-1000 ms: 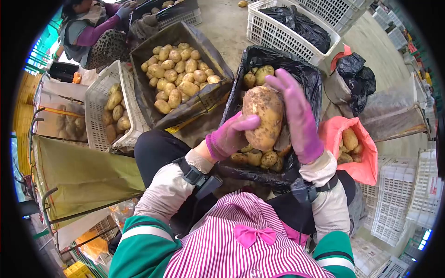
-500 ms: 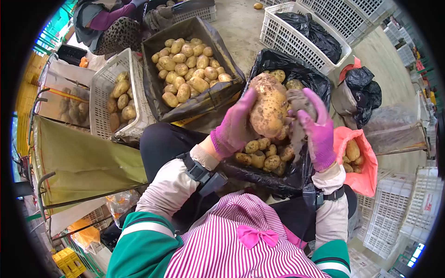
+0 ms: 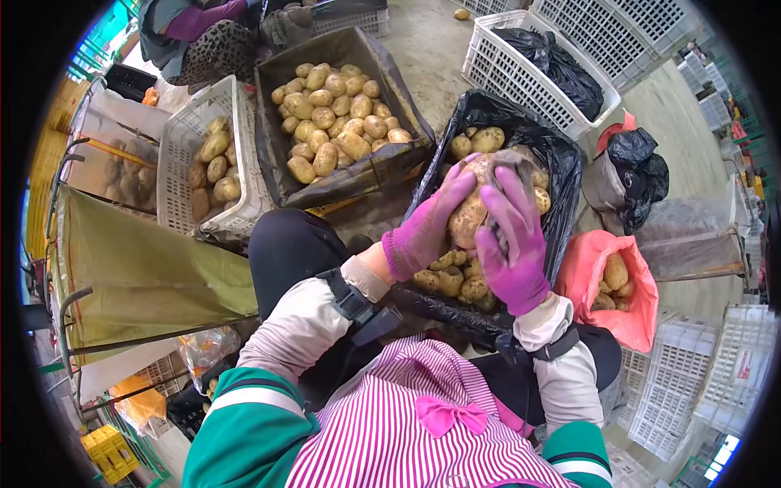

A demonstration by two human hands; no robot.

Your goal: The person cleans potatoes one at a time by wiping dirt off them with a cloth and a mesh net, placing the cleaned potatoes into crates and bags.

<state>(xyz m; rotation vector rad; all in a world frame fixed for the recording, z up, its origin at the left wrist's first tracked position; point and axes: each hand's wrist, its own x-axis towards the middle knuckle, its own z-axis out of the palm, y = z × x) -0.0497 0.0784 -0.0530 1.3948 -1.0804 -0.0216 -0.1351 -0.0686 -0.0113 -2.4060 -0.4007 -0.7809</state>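
Observation:
A large, knobbly, soil-specked potato [image 3: 467,223] is between my gloved hands, above a crate lined with black plastic [image 3: 563,189]. My left hand [image 3: 429,221] grips its left side, in a pink glove with dirty fingers. Against its right and upper side, my right hand [image 3: 517,237], gloved alike, presses a grey, dirty rag [image 3: 499,237]. The fingers hide part of both. Smaller potatoes [image 3: 488,140] lie in the lined crate beneath, behind and in front of my hands.
Ahead on the left stands a dark-lined crate [image 3: 272,175] heaped with cleaner potatoes; a white crate [image 3: 175,163] of potatoes is beside it. On my right is a pink sack [image 3: 582,264] of potatoes. A white crate [image 3: 521,69] holds black plastic. Another person [image 3: 215,53] sits at upper left.
My right hand has moved left and closed over the large potato with the rag, where before it was off to the side. The potato sits slightly lower and more covered.

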